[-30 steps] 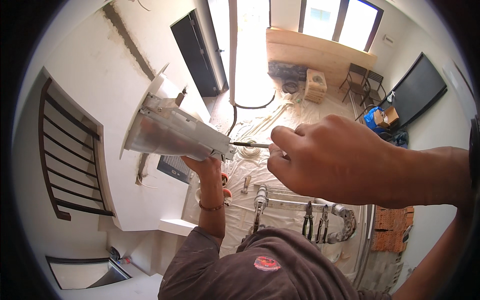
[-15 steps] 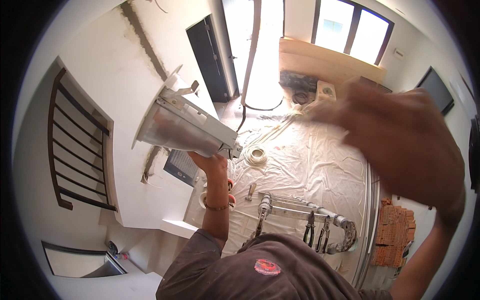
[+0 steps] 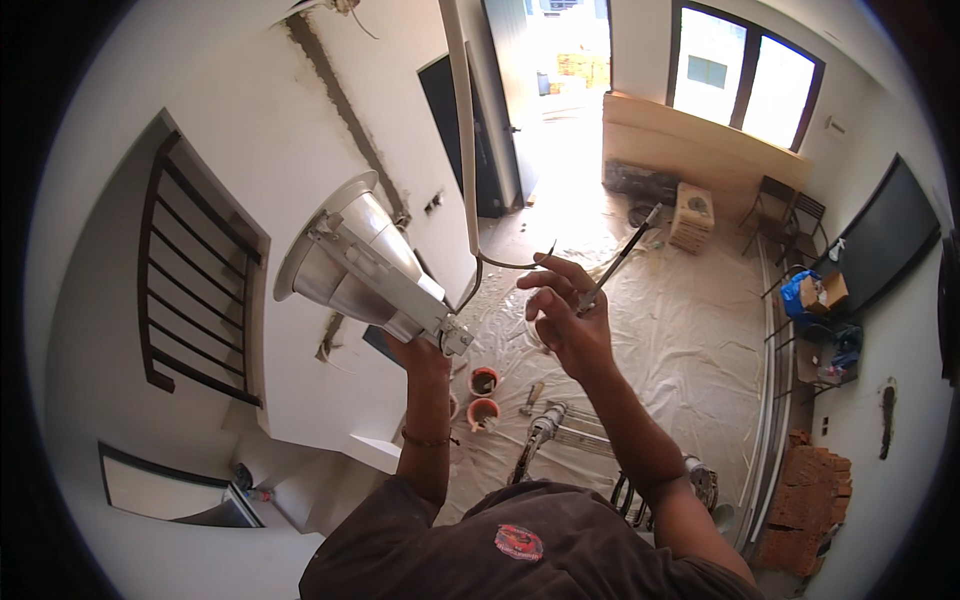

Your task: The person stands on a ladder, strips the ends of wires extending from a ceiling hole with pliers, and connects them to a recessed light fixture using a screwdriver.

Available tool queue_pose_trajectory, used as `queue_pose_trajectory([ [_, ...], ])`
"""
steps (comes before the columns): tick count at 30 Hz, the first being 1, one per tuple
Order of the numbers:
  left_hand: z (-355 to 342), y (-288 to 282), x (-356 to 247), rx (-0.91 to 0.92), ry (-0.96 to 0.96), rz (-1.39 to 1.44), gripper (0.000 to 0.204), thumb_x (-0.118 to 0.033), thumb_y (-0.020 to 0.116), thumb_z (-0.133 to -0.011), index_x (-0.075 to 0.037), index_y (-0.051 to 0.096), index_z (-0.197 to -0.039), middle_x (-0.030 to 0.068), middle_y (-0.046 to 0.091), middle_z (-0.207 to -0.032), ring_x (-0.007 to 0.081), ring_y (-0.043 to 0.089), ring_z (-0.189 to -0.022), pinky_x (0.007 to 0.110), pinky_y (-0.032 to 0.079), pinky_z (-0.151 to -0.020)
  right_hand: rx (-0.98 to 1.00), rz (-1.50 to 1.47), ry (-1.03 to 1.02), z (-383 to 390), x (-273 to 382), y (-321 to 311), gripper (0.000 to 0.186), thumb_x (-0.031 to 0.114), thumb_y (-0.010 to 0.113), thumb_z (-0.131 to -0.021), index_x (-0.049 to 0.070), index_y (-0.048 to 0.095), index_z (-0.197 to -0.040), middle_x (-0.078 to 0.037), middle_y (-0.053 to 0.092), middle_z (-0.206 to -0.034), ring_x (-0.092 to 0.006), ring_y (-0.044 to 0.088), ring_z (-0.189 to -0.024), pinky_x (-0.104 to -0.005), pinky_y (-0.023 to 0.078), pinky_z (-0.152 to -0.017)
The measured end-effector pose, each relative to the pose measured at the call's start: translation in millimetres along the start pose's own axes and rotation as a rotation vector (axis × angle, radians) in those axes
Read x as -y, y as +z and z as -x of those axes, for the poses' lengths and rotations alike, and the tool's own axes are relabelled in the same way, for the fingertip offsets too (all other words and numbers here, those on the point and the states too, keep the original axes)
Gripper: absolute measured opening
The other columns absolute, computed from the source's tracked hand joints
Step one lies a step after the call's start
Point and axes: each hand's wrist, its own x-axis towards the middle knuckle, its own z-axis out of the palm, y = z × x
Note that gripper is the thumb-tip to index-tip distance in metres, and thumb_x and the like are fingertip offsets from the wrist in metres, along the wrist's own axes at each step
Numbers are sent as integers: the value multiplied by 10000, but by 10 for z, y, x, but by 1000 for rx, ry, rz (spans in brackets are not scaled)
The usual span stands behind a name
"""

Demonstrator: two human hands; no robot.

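My left hand [image 3: 410,350] is closed around the narrow end of a metal recessed downlight [image 3: 365,265], its wide white rim tilted up to the left. The lamp body hides most of those fingers. A pale cable [image 3: 462,130] hangs from above; where its sheath ends, a dark wire runs down to the lamp's terminal end and another thin wire [image 3: 515,265] bends right. Beside that wire is my right hand [image 3: 572,325], its index fingertip at or very near the wire's tip. A slim black-and-silver rod-shaped tool [image 3: 628,255] is tucked in this hand, pointing up and right.
Below me stands a metal ladder [image 3: 580,430] on plastic sheeting [image 3: 690,360]. Two orange-rimmed buckets [image 3: 484,413] and a small hand tool [image 3: 532,398] are on the floor. Chairs with boxes and bags [image 3: 815,295] line the right wall, near stacked bricks [image 3: 805,505]. A railing [image 3: 200,270] is left.
My right hand has swept from the right to the hanging wire, and the tool now shows in it. The downlight stays in my left hand, slightly turned. The whole view has shifted.
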Motion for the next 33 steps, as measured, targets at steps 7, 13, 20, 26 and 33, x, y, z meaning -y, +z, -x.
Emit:
queue_pose_trajectory([
  [7,-11,-119,37,30,-16,50,298,-321,582,-963,-85,553,-1142,81,648,-932,175,666,-743,286,579,-618,-150,346,-386,-127,-300,145,60,23,668,-900,18,687,-956,-67,692,-902,-55,603,-671,-187,433,-492],
  [13,-182,-736,215,380,-99,-17,338,-234,568,-963,-4,577,-1210,144,675,-1055,228,680,-920,367,572,-843,-138,478,-57,-65,-428,-198,462,366,549,-1013,-14,654,-773,-15,556,-551,-59,479,-465,-246,371,-427],
  [20,-224,-624,247,371,-127,54,334,-112,488,-983,73,527,-1259,210,633,-1161,260,666,-997,370,579,-876,207,-372,605,-364,45,-32,590,579,404,-1007,38,630,-939,-18,547,-625,-58,445,-443,-184,313,-335],
  [26,-202,-500,260,207,-43,43,379,-306,550,-977,-41,528,-1247,148,658,-1028,231,686,-838,335,596,-722,425,-660,683,-441,-160,-80,633,593,379,-1005,16,619,-911,-14,501,-672,-67,448,-516,-159,341,-331],
  [33,-116,-222,-35,134,-133,52,304,-286,547,-972,-37,567,-1144,127,638,-947,192,668,-778,264,568,-577,585,-792,623,-413,-330,-9,533,503,502,-990,-18,608,-1028,-19,495,-740,-76,477,-634,-148,360,-366],
])
